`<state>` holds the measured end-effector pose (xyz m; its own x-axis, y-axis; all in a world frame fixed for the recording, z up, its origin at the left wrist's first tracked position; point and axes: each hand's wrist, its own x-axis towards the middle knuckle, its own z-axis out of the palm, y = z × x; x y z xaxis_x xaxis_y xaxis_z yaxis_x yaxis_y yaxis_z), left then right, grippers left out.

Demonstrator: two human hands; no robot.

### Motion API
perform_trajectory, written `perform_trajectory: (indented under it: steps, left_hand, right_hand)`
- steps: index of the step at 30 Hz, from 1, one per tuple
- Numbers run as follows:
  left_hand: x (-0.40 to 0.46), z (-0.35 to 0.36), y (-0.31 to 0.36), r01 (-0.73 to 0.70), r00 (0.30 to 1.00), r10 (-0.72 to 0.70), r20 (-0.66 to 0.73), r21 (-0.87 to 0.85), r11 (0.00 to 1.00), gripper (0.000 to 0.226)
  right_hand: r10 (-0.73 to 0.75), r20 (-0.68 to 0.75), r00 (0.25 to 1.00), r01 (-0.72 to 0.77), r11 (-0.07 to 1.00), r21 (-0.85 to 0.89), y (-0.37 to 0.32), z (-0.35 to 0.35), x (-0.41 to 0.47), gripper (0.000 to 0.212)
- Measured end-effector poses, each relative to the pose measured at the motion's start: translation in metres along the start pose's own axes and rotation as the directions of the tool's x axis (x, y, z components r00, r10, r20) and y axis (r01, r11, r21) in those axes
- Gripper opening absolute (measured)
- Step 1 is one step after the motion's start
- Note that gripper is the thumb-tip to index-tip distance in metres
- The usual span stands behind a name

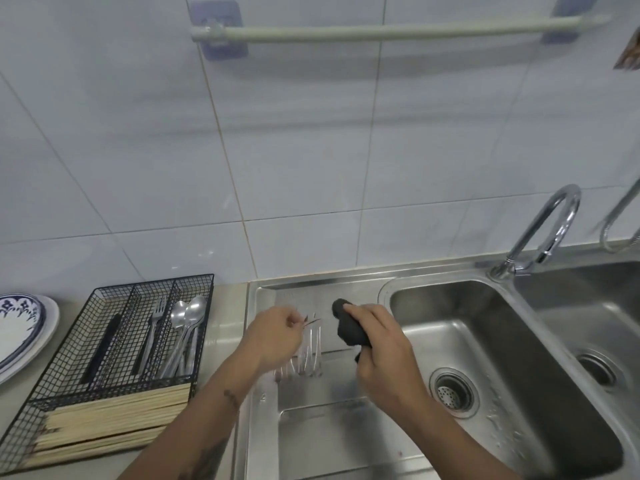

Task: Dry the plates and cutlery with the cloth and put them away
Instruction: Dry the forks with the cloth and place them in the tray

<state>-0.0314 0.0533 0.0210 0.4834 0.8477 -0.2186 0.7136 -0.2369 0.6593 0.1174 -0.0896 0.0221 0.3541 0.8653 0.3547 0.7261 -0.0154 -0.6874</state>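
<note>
My right hand [377,344] grips a bunched dark cloth [348,325] above the steel draining board [311,427]. My left hand [273,336] hovers over several forks [311,355] lying on the board, its fingertips pinching the tip of one fork; motion blur hides the detail. A black wire cutlery tray [114,355] on the counter to the left holds a fork, several spoons [187,327], a dark-handled utensil and a bundle of chopsticks [110,424]. Stacked plates with a blue pattern [20,327] sit at the far left.
A double steel sink [485,358] with a drain strainer lies to the right, with a chrome tap [547,230] behind it. A towel rail [381,31] is fixed high on the tiled wall. A hose loops at the right edge.
</note>
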Motion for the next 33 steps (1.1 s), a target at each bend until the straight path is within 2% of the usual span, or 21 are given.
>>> perform_trajectory:
  steps: [3,5,7,9,11,14,16,19,21,23,28,31,33]
  left_hand:
    - [-0.033,-0.007,0.014,-0.157,0.986,0.163,-0.023,0.166,0.974,0.013]
    - [-0.047,-0.013,0.021,-0.232,0.960,0.263,-0.092,0.261,0.937,0.011]
    - [-0.056,-0.020,0.024,-0.262,0.930,0.335,-0.153,0.362,0.894,0.008]
    - [-0.062,-0.022,0.024,-0.301,0.907,0.392,-0.154,0.416,0.858,0.010]
    - [-0.066,-0.022,0.025,-0.343,0.887,0.435,-0.155,0.408,0.846,0.011]
    - [-0.065,-0.023,0.032,-0.413,0.833,0.511,-0.213,0.375,0.830,0.012]
    - [-0.065,-0.022,0.032,-0.430,0.821,0.534,-0.202,0.395,0.812,0.013]
    - [-0.066,-0.018,0.024,-0.423,0.847,0.512,-0.140,0.406,0.810,0.017]
    - [-0.066,-0.018,0.017,-0.415,0.871,0.480,-0.105,0.365,0.833,0.023]
    - [-0.064,-0.017,0.013,-0.396,0.898,0.437,-0.051,0.340,0.853,0.027]
    - [-0.065,-0.012,0.023,-0.319,0.943,0.332,-0.001,0.272,0.908,0.033]
    - [-0.065,-0.013,0.028,-0.261,0.963,0.267,-0.020,0.158,0.952,0.027]
    - [-0.065,-0.014,0.028,-0.238,0.969,0.246,-0.033,0.164,0.957,0.024]
  right_hand:
    - [-0.193,0.031,0.981,0.196,0.967,-0.165,-0.020,0.000,-0.002,0.063]
    - [-0.252,0.135,0.958,0.282,0.911,-0.300,-0.022,0.003,-0.008,0.068]
    - [-0.191,0.200,0.961,0.255,0.891,-0.374,-0.017,0.000,-0.013,0.077]
    - [-0.115,0.177,0.977,0.179,0.899,-0.399,-0.016,-0.005,-0.017,0.079]
    - [-0.139,0.129,0.982,0.180,0.897,-0.404,-0.023,-0.007,-0.018,0.078]
    - [-0.245,0.100,0.964,0.265,0.889,-0.374,-0.034,-0.008,-0.015,0.076]
    - [-0.247,0.079,0.966,0.257,0.877,-0.407,-0.027,-0.018,-0.011,0.077]
    - [-0.108,0.042,0.993,0.114,0.865,-0.489,-0.008,-0.038,-0.007,0.074]
    - [-0.020,0.001,1.000,0.019,0.882,-0.471,0.000,-0.043,-0.006,0.076]
    - [-0.007,-0.047,0.999,-0.013,0.909,-0.417,0.001,-0.042,-0.005,0.076]
    - [-0.150,-0.015,0.989,0.137,0.935,-0.326,-0.023,-0.027,-0.008,0.071]
    - [-0.268,0.104,0.958,0.286,0.862,-0.418,-0.029,-0.010,-0.019,0.069]
    - [-0.230,0.167,0.959,0.283,0.821,-0.496,-0.021,-0.006,-0.025,0.073]
